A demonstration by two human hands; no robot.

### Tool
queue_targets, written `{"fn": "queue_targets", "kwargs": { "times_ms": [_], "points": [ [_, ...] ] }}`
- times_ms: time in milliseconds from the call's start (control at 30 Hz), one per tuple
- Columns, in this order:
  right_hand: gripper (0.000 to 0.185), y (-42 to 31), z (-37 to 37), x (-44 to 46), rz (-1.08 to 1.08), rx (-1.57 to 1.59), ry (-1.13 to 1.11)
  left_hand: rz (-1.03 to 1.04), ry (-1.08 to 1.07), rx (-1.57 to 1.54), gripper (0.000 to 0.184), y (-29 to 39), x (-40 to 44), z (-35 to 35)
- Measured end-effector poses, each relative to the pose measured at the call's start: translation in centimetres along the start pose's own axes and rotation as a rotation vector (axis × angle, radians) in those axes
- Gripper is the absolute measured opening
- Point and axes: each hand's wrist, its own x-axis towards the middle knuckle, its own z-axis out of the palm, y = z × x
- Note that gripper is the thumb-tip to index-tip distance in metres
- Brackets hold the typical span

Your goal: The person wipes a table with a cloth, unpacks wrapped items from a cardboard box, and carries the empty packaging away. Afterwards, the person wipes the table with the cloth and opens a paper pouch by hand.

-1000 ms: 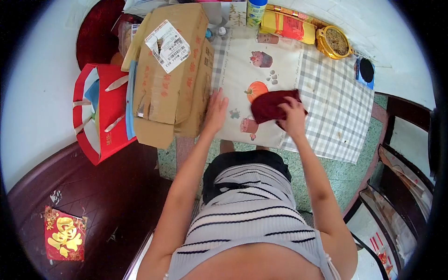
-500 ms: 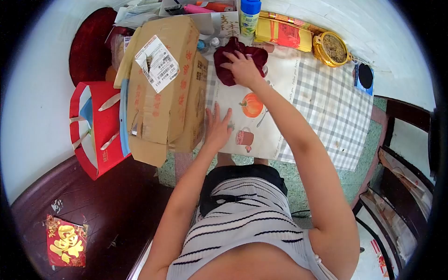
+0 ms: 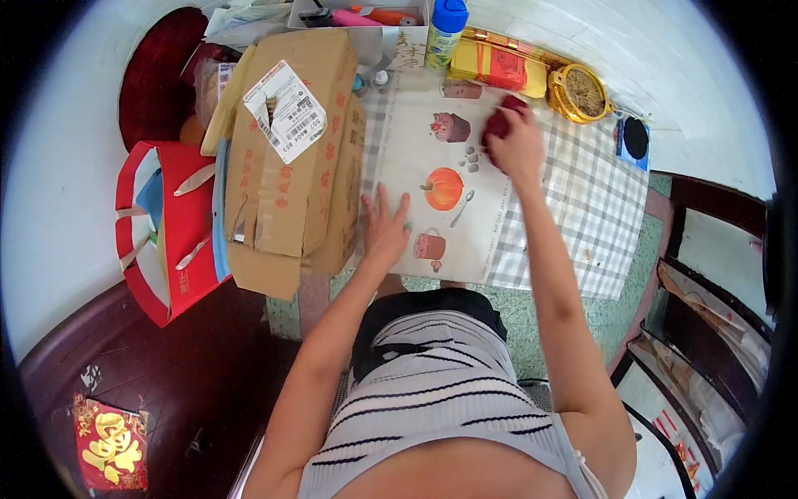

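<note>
Toward the back of the table, my right hand [image 3: 520,150] is closed on a dark red cloth [image 3: 497,131], bunched under the fingers against the tablecloth. Part of the cloth is hidden by the hand. My left hand [image 3: 386,231] lies flat with fingers spread on the tablecloth [image 3: 499,208], close to the right side of the cardboard boxes [image 3: 287,191]. Between the hands the tablecloth shows a printed pumpkin, cupcake and mug, with a grey check pattern at the right.
Along the back stand a blue-capped spray can [image 3: 445,33], yellow and red paper packets [image 3: 499,68], a gold pot [image 3: 579,93] and a white box [image 3: 366,37]. A red gift bag [image 3: 179,241] sits left of the boxes. A blue packet [image 3: 633,141] is at the right edge.
My right hand has moved right across the table with the dark red cloth, which is more bunched now. The printed cupcake is uncovered. My left hand stays in place.
</note>
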Motion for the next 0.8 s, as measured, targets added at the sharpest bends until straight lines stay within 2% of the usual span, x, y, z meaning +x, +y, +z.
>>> {"fn": "queue_targets", "kwargs": {
  "times_ms": [67, 100, 133, 200, 267, 300, 433, 500, 567, 600, 667, 733, 800],
  "points": [
    [0.058, -5.9, 3.0, 0.8, -0.154, 0.126, -0.063, -0.008, -0.016, 0.035, 0.078, 0.3, 0.0, -0.6],
    [0.063, -8.6, 4.5, 1.4, -0.195, 0.087, -0.167, -0.007, -0.036, 0.065, 0.078, 0.4, -0.1, -0.9],
    [0.057, -9.1, 8.7, 1.9, -0.396, 0.027, -0.128, -0.015, -0.035, 0.07, 0.078, 0.5, -0.1, -0.9],
    [0.044, -11.1, 11.3, 1.9, -0.46, -0.251, -0.15, -0.022, -0.057, 0.064, 0.077, 0.4, -0.1, -0.9],
    [0.042, -10.0, 10.7, 2.8, -0.432, -0.116, -0.285, 0.011, 0.0, 0.011, 0.076, -0.1, -0.2, -0.4],
    [0.039, -8.4, 10.3, 2.8, -0.448, -0.062, -0.201, 0.044, 0.067, -0.062, 0.075, -0.2, -0.5, 0.0],
    [0.038, -0.9, 5.7, 0.1, -0.282, -0.097, -0.173, 0.036, 0.042, -0.051, 0.074, -0.3, -0.2, -0.2],
    [0.037, 2.2, 2.9, -1.9, -0.16, -0.177, -0.227, 0.031, 0.037, -0.026, 0.071, -0.3, -0.2, -0.3],
    [0.043, 4.0, 0.3, -2.5, 0.098, -0.195, -0.428, 0.035, 0.029, -0.027, 0.071, -0.3, -0.4, -0.6],
    [0.042, 4.1, -0.9, -2.2, 0.182, -0.248, -0.471, 0.033, 0.02, -0.026, 0.071, -0.4, -0.5, -0.8],
    [0.041, 1.9, -3.9, -1.4, 0.298, -0.029, -0.559, 0.055, 0.025, -0.062, 0.07, -0.8, -0.5, -0.9],
    [0.041, -2.6, -4.9, -1.6, 0.175, 0.154, -0.423, 0.065, 0.017, -0.097, 0.069, -1.4, -0.8, -0.4],
    [0.042, -6.4, -2.8, -1.8, 0.058, 0.375, -0.425, 0.148, 0.01, -0.128, 0.064, -2.2, -1.0, 0.3]
  ]
}}
